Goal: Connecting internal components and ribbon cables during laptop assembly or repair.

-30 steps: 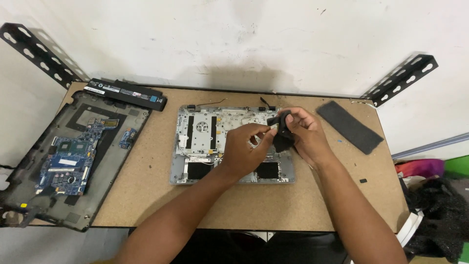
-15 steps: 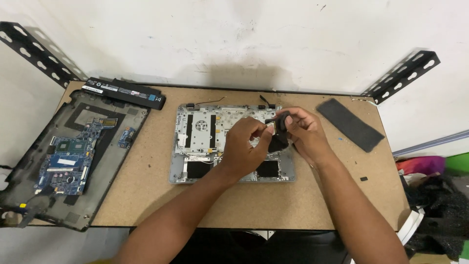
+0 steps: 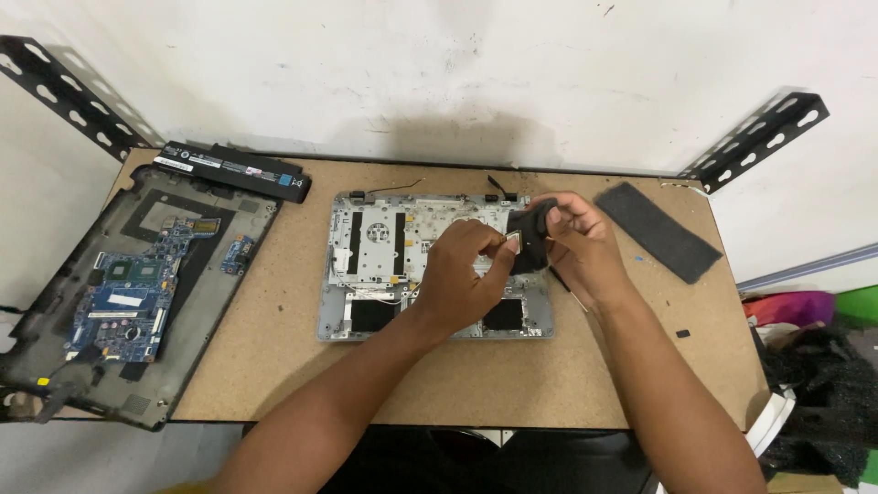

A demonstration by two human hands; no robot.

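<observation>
- Over the right half of the silver laptop palmrest shell [image 3: 366,240], both hands meet on one small black part [image 3: 529,240], likely a fan or bracket; too small to tell.
- right hand [image 3: 578,245]: fingers curled around the black part from the right and top, thumb pressed on its upper edge. Closed grip, holding it just above the shell.
- left hand [image 3: 465,274]: fingers bent, thumb and forefinger pinched at a small shiny metal bit [image 3: 513,242] on the part's left edge. Can't tell whether it grips the bit or only touches it.
- black part: between the two hands, over the shell's upper right area, near the hinge edge. A thin black wire [image 3: 569,289] runs down from under the right hand across the shell's right edge.
- palmrest shell: lies flat, inside facing up, mid-table, bare metal plate with black strips and two dark pads along the near edge.
- wooden table [image 3: 302,366]: brown board top, white wall behind.
- dark foam strip [image 3: 658,230]: flat, right of the right hand, apart from it.
- laptop bottom case [image 3: 137,293]: far left, overhanging the table edge, with a blue motherboard [image 3: 123,302] inside.
- black battery pack [image 3: 233,171]: long bar, at the top edge of that case.
- perforated metal brackets [image 3: 69,96]: on the wall at both top corners.
</observation>
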